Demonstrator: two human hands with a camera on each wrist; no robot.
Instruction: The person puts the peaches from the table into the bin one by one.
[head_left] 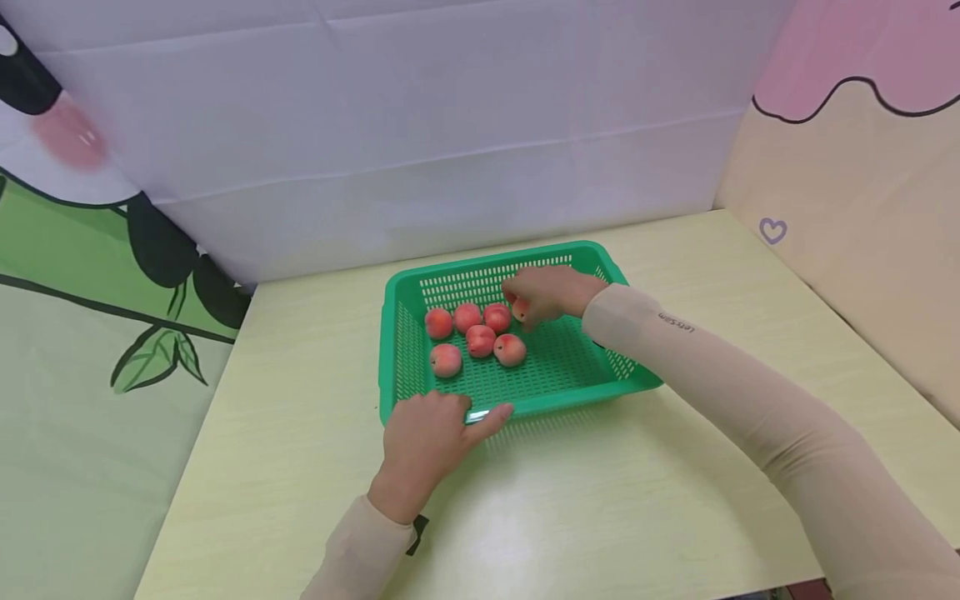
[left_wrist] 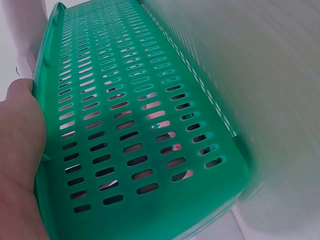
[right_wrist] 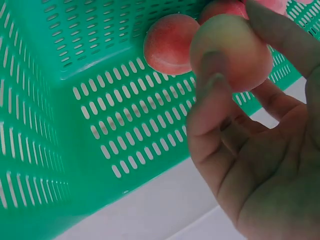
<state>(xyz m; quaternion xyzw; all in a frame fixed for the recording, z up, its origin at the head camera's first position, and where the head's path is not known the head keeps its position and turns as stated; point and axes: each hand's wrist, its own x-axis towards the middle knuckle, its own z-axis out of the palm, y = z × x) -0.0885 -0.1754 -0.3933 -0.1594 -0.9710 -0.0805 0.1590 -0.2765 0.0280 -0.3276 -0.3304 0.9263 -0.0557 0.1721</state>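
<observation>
We see the right arm stretched from the near right corner of the surface across the basket's right wall, its sleeve reaching to the wrist, and the right hand hanging inside the green basket near its far wall. Its fingers are curled round a peach, thumb on one side and the other fingertips on the opposite side, so the fruit is pinched and lifted clear of the basket floor in the right wrist view. Just beside it, we count five more peaches lying close together on the basket floor toward its left half. The left forearm comes up from the near edge of the surface, and the left hand lies at the basket's near wall by its near left corner, palm down. Its fingers are fairly straight and rest along the near rim, with the thumb pointing right along that rim; in the left wrist view the heel of the hand presses against the slotted outer wall. The basket itself sits at about the middle of the surface.
</observation>
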